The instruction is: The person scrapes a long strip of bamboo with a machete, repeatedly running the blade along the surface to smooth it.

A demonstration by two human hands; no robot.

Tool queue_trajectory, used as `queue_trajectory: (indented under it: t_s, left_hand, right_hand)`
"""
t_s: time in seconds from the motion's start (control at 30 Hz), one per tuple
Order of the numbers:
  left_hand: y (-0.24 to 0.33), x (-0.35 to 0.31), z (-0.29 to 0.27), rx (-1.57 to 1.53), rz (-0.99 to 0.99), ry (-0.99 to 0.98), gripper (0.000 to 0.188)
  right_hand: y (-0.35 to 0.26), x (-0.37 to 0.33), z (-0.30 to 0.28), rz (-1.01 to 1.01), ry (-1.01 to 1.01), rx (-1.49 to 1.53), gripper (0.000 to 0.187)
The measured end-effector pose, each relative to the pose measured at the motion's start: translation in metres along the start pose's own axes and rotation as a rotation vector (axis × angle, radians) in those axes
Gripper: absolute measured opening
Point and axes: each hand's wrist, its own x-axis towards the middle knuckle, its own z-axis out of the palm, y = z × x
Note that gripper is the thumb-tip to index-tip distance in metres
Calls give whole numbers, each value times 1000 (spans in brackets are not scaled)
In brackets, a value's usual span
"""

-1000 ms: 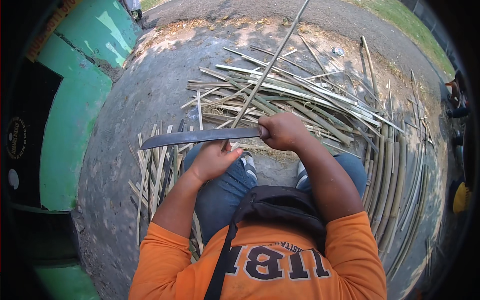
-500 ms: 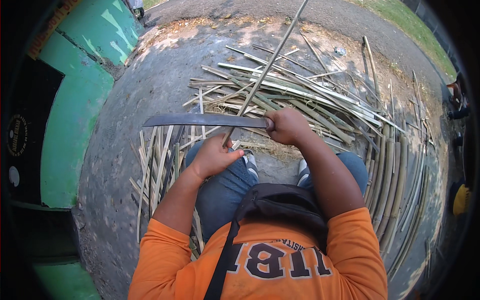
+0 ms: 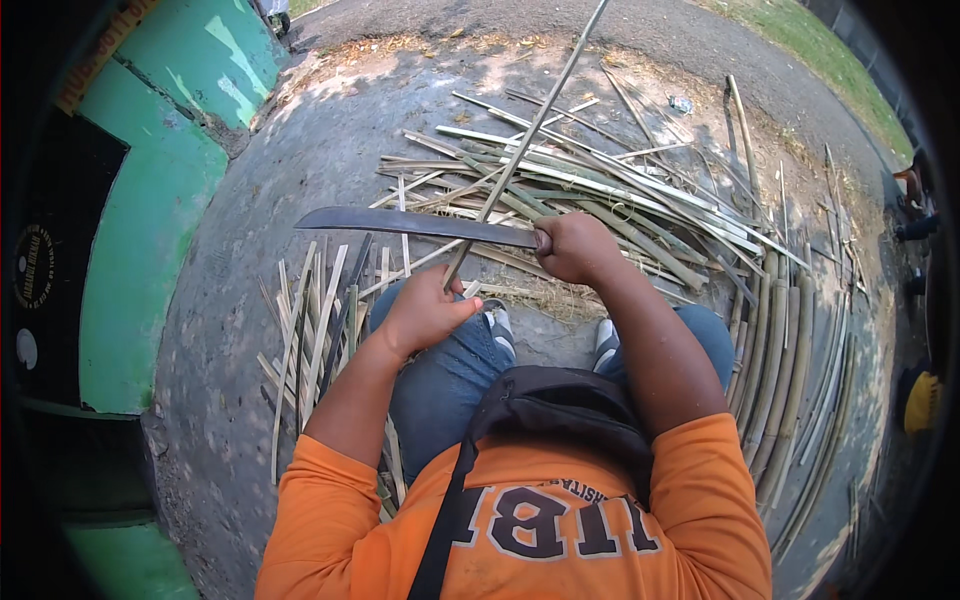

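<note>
My left hand [image 3: 428,312] is closed around the lower end of a long bamboo strip [image 3: 522,146], which slants away up and to the right. In my right hand [image 3: 578,249] is the handle of a machete [image 3: 418,223]. Its long grey blade points left and crosses the strip just above my left fingers, its tip a little higher than its handle. Whether the edge bites into the strip I cannot tell. Beyond my hands lies a loose heap of split bamboo strips [image 3: 600,190] on the ground.
More cut strips [image 3: 318,320] lie beside my left knee. Long bamboo poles [image 3: 780,360] run along the ground at my right. A green wall [image 3: 150,270] stands at the left, and a road [image 3: 650,40] passes at the far side. Dark objects line the right rim.
The machete's blade has tilted, its tip rising slightly and its handle end staying nearly level. My left hand keeps its hold on the strip, which has shifted very slightly left.
</note>
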Motion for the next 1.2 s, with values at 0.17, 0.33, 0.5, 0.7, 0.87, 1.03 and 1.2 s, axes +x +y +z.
queue_trajectory:
  t_s: [0.17,0.33,0.5,0.7,0.87,1.03,1.2]
  left_hand:
    - [-4,-1,0,33,59,32,41]
    - [-13,1,8,55,110,8,38]
    - [-9,2,5,51,30,12,40]
    - [-11,-1,6,71,100,12,37]
    - [-16,3,6,24,45,10,35]
    - [-20,2,8,57,78,22,33]
    - [-12,-2,7,10,55,-14,30]
  right_hand:
    - [-24,-12,-9,-88,25,30,13]
    - [-8,-7,-2,-64,-5,26,12]
    - [-4,-6,-9,41,14,-52,12]
    - [-20,-11,-11,-108,-16,12,13]
    - [-1,-3,-6,14,49,-4,13]
    - [-23,-14,-5,-109,64,50,11]
    - [2,-4,-11,-50,39,-16,12]
